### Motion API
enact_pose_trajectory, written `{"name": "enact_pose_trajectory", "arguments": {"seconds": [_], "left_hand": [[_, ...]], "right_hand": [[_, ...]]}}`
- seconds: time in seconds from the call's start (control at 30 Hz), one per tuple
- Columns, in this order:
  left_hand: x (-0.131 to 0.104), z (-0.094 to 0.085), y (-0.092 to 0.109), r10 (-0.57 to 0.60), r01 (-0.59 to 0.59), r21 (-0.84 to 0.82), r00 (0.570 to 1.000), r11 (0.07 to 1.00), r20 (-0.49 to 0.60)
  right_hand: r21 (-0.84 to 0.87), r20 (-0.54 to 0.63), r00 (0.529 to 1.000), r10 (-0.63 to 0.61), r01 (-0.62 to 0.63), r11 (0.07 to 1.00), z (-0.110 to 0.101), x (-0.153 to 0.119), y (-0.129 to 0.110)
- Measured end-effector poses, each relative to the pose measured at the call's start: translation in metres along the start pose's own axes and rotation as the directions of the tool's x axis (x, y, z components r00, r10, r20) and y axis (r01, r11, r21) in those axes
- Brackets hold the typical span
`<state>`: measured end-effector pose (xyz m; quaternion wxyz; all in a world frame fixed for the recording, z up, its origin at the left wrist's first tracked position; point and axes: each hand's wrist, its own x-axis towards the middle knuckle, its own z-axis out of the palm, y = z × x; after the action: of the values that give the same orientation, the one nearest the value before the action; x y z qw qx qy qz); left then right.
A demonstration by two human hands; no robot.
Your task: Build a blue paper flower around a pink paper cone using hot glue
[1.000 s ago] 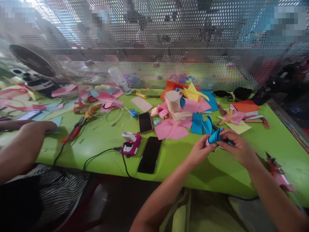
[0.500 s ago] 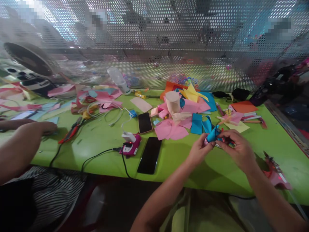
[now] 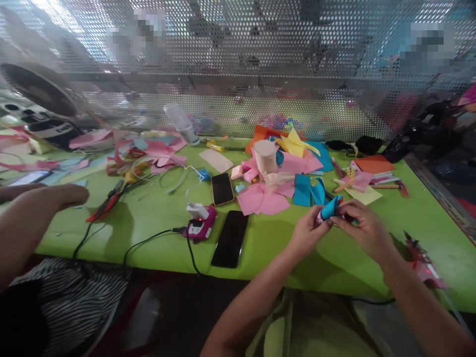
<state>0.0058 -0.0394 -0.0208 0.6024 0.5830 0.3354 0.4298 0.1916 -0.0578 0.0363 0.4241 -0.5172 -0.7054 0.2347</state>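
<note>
My left hand point(image 3: 310, 224) is closed around the lower end of a rolled piece of blue paper point(image 3: 328, 209), tilted up to the right. Some pink shows at its base beside my fingers. My right hand point(image 3: 359, 218) pinches at the right side of the same roll; its fingertips partly hide what lies between them. Just behind my hands are a folded blue paper piece point(image 3: 303, 190) and a curled blue strip point(image 3: 318, 191). Pink paper petals point(image 3: 262, 199) spread out to the left of these.
A black phone point(image 3: 230, 239), a smaller phone point(image 3: 222, 189) and a magenta power adapter point(image 3: 201, 224) lie left of my arms. Red-handled pliers point(image 3: 106, 201) sit near a co-worker's hand point(image 3: 72, 196). A glue gun point(image 3: 424, 263) is at right. Perforated metal mesh point(image 3: 230, 64) borders the back.
The blue roll has turned a little in my fingers, its upper end now pointing further right. The co-worker's hand at the left has lifted slightly. The view has shifted a little.
</note>
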Motion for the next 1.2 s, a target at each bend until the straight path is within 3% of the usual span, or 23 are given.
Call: {"name": "enact_pose_trajectory", "arguments": {"seconds": [0.3, 0.77, 0.9, 1.07, 1.2], "left_hand": [[0.003, 0.001, 0.007, -0.08, 0.089, -0.196, 0.995, 0.977, 0.054], [0.001, -0.001, 0.009, -0.157, 0.2, -0.273, 0.973, 0.941, 0.172], [0.001, -0.001, 0.009, -0.176, 0.216, -0.272, 0.971, 0.938, 0.165], [0.001, -0.002, 0.008, -0.163, 0.192, -0.188, 0.973, 0.963, 0.16], [0.002, -0.006, 0.018, -0.105, 0.116, -0.211, 0.993, 0.971, 0.062]], "right_hand": [[0.076, -0.027, 0.999, 0.039, -0.037, 0.996, -0.001, 0.005, -0.003], [0.117, 0.015, 1.0, -0.021, 0.019, 0.993, -0.008, 0.007, -0.001], [0.148, 0.002, 0.997, 0.083, -0.082, 0.985, -0.01, 0.006, 0.0], [0.253, 0.113, 0.973, 0.201, -0.223, 0.941, -0.009, 0.005, 0.003], [0.452, -0.094, 0.955, 0.28, -0.21, 0.867, -0.017, 0.009, 0.019]]}}
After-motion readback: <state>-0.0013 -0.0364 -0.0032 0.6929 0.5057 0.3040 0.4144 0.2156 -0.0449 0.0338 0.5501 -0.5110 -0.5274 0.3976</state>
